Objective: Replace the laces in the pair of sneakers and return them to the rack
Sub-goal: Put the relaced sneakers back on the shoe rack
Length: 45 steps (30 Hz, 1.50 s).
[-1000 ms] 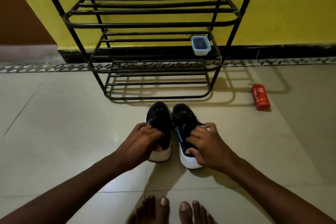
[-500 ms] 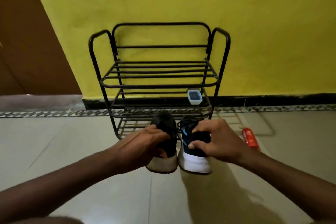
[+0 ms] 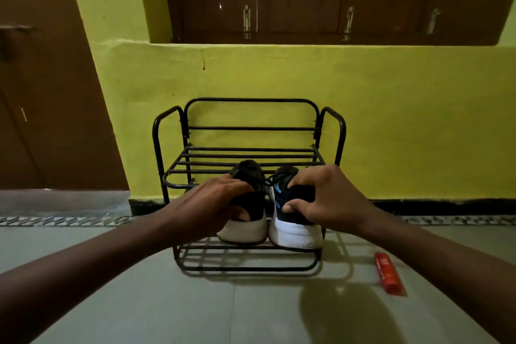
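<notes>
- Holds the pair up in front of the rack (image 3: 251,100), heels toward the near side, toes toward the far wall (image 3: 418,120).
- Grips the left sneaker (image 3: 244,230) with the left hand (image 3: 213,204): fingers curled over the collar, thumb tucked against the heel.
- Pinches the right sneaker (image 3: 297,234) with the right hand (image 3: 324,198): fingers hooked into the opening, thumb pressed on the inner side above the white sole.
- Differs from a second ago: then standing on the floor (image 3: 139,301), short of the rack; half a second ago just raised off it; now lifted level with the gap between top and bottom shelves.
- Cannot tell whether the soles rest on a shelf bar or hang free; hides the middle shelf behind the pair.
- Shows dark laces (image 3: 262,180) across the tongues, so judges the lacing done and the return step in hand, close to its end.
- Covers the small tub seen earlier at the right of the middle shelf, probably behind the right sneaker; risks knocking it on the way in.
- Leaves the red tube (image 3: 389,274) lying on the floor to the right, well apart from the hands.
- Calls next, by judgement, for sliding both shoes farther in, setting the soles flat across the bars, then letting go.
</notes>
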Tool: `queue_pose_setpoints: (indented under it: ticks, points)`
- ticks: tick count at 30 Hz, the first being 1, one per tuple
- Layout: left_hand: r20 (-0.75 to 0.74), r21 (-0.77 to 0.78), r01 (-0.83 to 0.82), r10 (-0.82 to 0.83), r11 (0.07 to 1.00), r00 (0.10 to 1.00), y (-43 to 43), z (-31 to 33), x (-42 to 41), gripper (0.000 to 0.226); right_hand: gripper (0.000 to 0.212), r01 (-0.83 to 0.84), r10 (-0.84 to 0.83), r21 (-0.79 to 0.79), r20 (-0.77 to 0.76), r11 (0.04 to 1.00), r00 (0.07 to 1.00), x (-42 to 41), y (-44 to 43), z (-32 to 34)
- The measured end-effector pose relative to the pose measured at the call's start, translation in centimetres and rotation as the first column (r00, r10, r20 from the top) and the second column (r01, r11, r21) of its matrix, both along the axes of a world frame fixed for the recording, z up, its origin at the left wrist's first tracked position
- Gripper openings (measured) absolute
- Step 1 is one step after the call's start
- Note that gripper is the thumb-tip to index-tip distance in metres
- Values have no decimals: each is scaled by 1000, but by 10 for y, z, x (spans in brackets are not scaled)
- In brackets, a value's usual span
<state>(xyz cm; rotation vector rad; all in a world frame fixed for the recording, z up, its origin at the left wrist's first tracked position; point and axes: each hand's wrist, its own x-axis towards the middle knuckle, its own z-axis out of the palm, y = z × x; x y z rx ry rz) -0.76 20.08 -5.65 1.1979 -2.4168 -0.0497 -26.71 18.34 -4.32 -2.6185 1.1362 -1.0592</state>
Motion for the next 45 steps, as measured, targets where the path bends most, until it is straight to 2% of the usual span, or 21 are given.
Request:
queue_pose_setpoints:
  ticks: [12,17,21,25,33,36,38,41,45]
  points:
    - [18,-63,-83,85,995,996,-132,-9,17,36,41,103,-108,-51,-122,993,987,30,-133,-6]
    - [29,-32,-104,105,994,994,-187,-24,23,40,33,144,-147,-37,-117,989,982,39,-190,-18]
    - [50,-15,-138,138,990,989,-212,-36,25,45,35,124,-124,-6,-84,992,989,47,-220,-31]
    - [44,-58,-158,161,986,986,-227,-44,31,46,40,124,-125,-22,-80,992,989,50,-237,-45]
    - [12,-49,-211,211,976,977,-229,-43,27,55,44,133,-135,-36,-95,991,986,52,-239,-46]
    - [-15,-91,-232,232,968,973,-217,-41,20,56,49,142,-154,-110,-113,984,982,47,-228,-44]
    - [-90,-136,-254,244,957,966,-205,-37,10,54,50,151,-161,-141,-59,978,985,41,-217,-44]
    - [-247,-182,-258,210,949,946,-183,-30,-10,46,39,196,-178,-168,117,966,977,31,-193,-45]
    - [-443,-171,-190,96,967,891,-154,-21,-46,34,26,304,-247,-113,358,946,901,9,-159,-48]
